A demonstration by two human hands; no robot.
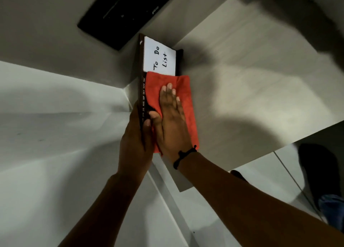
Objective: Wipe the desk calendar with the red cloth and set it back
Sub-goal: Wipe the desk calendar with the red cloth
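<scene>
The desk calendar [159, 57] is a dark brown board with month names along its edge and a white panel reading "To Do List". It is held over the corner of the pale desk [242, 90]. My left hand [135, 140] grips its near left edge, thumb over the front. The red cloth [186, 96] covers the calendar's near half, and my right hand [170, 120] lies flat on it, fingers together, pressing it against the surface. The calendar's near half is hidden under the cloth and hands.
A black flat device [126, 10] lies at the far end of the desk, just beyond the calendar. A pale wall or panel [46, 125] runs along the left. The desk's near edge lies at lower right, with floor and a dark shoe [320, 174] beyond it.
</scene>
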